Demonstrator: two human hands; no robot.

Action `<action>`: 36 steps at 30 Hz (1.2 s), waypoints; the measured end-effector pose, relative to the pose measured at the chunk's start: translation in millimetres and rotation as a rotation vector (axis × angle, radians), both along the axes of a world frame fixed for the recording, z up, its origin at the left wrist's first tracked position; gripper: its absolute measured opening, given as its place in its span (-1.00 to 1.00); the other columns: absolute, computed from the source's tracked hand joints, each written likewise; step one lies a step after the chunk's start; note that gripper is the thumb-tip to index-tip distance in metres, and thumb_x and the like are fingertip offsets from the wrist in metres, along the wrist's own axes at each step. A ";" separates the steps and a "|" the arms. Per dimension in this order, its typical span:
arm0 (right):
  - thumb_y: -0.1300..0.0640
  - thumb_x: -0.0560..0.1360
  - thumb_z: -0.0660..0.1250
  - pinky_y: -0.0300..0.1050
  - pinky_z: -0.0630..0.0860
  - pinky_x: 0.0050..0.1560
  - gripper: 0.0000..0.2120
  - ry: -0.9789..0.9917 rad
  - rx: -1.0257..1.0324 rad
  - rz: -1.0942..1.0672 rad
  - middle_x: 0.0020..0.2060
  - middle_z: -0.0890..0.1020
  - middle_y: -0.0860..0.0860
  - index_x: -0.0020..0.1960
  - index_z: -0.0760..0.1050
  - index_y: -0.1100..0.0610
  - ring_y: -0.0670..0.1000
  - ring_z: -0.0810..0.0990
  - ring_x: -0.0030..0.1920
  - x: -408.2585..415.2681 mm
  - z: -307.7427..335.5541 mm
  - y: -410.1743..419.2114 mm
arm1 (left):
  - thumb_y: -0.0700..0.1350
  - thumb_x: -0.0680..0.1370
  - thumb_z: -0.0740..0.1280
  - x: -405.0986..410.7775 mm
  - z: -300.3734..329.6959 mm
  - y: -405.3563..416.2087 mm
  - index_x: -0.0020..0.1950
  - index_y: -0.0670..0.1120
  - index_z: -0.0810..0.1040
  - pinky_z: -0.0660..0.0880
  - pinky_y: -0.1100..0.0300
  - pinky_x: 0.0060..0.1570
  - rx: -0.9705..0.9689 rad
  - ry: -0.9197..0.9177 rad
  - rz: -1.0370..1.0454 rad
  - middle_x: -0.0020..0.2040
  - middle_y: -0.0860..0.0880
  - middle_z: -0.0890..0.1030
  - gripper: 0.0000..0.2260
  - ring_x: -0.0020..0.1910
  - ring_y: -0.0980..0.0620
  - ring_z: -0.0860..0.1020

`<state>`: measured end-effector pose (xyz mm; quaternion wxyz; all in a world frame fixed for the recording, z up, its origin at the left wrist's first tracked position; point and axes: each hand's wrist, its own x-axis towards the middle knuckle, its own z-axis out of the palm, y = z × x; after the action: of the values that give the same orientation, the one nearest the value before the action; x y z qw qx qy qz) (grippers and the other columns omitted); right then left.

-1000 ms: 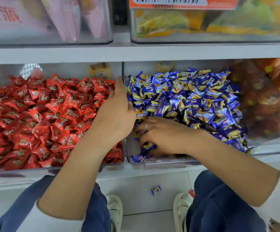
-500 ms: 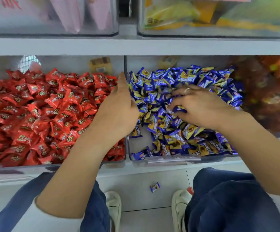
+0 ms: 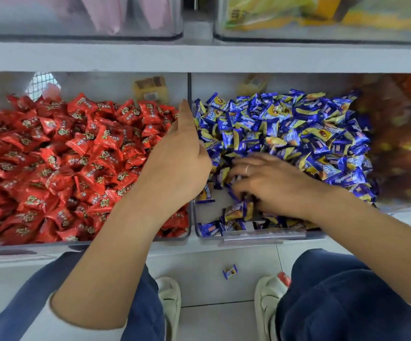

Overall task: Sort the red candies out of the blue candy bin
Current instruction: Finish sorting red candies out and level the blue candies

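Right hand (image 3: pixel 271 185) digs palm-down into crinkly, glossy blue candies (image 3: pixel 298 134) in the clear plastic bin (image 3: pixel 261 238), fingers curled among wrappers; grasp unclear. Left hand (image 3: pixel 177 163) rests on the divider, thumb up, grip hidden. Shiny red candies (image 3: pixel 64 163) heap left of it.

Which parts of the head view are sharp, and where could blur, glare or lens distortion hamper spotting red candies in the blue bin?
In the head view, the red candies and blue candies read sharply; the right hand is slightly motion-smeared at its fingers; the left hand is crisp; the orange-filled bin at far right is blurred and hazy behind plastic; the shelf edge bows from wide-angle distortion; lighting is soft, without hard shadows.
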<state>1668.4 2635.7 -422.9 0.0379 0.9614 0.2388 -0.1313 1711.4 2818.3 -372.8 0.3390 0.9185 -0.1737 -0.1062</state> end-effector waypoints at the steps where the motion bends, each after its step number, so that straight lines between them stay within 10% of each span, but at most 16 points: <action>1: 0.17 0.38 0.39 0.03 0.15 0.40 -0.69 -0.074 0.013 -0.007 0.30 0.47 -0.03 0.11 0.56 -0.04 0.05 0.28 0.43 3.4 2.4 -6.6 | -0.19 0.62 0.11 0.6 -0.8 0.2 0.56 -0.07 -0.14 0.22 0.38 -0.20 -0.002 0.003 -0.004 0.39 -0.16 0.36 -0.40 -0.15 0.08 0.43; 4: 0.12 0.24 0.55 0.07 0.40 0.16 -0.70 -0.185 0.029 -0.112 0.11 0.60 -0.01 -0.06 0.60 0.00 0.10 0.50 0.24 12.5 7.0 -23.8 | -0.19 0.62 0.12 1.8 -1.8 1.2 0.56 -0.06 -0.15 0.24 0.31 -0.16 0.005 0.007 -0.005 0.36 -0.16 0.39 -0.40 -0.20 0.12 0.37; 10: -0.06 0.39 0.43 0.06 0.35 0.29 -0.70 -0.174 0.129 -0.231 0.28 0.51 -0.02 0.10 0.59 -0.02 0.08 0.41 0.33 17.3 23.9 -37.5 | -0.21 0.59 0.14 3.3 -2.4 -0.3 0.56 -0.07 -0.10 0.18 0.36 -0.26 0.028 -0.007 -0.010 0.23 -0.22 0.45 -0.39 -0.35 0.12 0.32; 15: -0.12 0.47 0.32 0.05 0.44 0.23 -0.71 -0.236 0.423 -0.317 0.26 0.52 -0.08 0.17 0.56 -0.09 0.01 0.50 0.23 24.2 53.7 -23.5 | -0.18 0.59 0.16 2.6 -1.1 1.7 0.55 -0.02 -0.16 0.42 0.16 0.03 0.028 0.039 -0.044 0.42 -0.18 0.33 -0.35 0.00 -0.03 0.53; 22: -0.32 0.43 0.24 0.05 0.17 0.40 -0.33 -0.008 0.018 -0.250 0.45 0.28 -0.03 0.46 0.19 -0.14 0.09 0.24 0.42 89.9 24.3 28.3 | -0.16 0.44 0.27 15.4 4.0 16.4 0.49 0.09 0.08 0.39 0.08 0.19 -0.169 0.144 -0.150 0.34 0.02 0.40 -0.33 0.20 0.01 0.45; 26: -0.42 0.41 0.10 0.13 0.20 0.32 -0.37 0.067 -0.184 -0.181 0.25 0.47 0.01 0.35 0.33 -0.10 0.15 0.37 0.26 64.0 3.2 28.4 | -0.10 0.46 0.25 16.4 1.1 17.6 0.54 0.08 -0.07 0.29 0.16 0.29 -0.111 0.112 -0.177 0.46 0.00 0.26 -0.26 0.35 -0.04 0.36; 32: -0.54 0.31 0.05 0.01 0.43 0.13 -0.33 0.215 0.119 -0.160 -0.06 0.61 -0.11 0.05 0.58 -0.08 -0.04 0.52 0.03 18.5 28.3 -5.7 | -0.11 0.51 0.26 17.0 -2.2 16.4 0.55 0.07 -0.18 0.24 0.17 0.36 -0.051 0.069 -0.192 0.54 -0.01 0.11 -0.23 0.43 -0.03 0.26; 36: -0.38 0.41 0.16 -0.01 0.46 0.16 -0.53 0.055 0.394 -0.323 0.10 0.60 -0.11 0.04 0.62 -0.11 -0.05 0.55 0.11 41.9 47.1 -6.3 | -0.12 0.53 0.25 15.1 0.3 13.9 0.55 0.03 -0.21 0.23 0.19 0.37 -0.036 0.071 -0.187 0.55 -0.04 0.09 -0.24 0.44 -0.02 0.26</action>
<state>1710.3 2629.4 -375.9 -0.1781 0.9720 0.1040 -0.1125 1726.4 2832.2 -372.5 0.3501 0.8877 -0.2482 -0.1667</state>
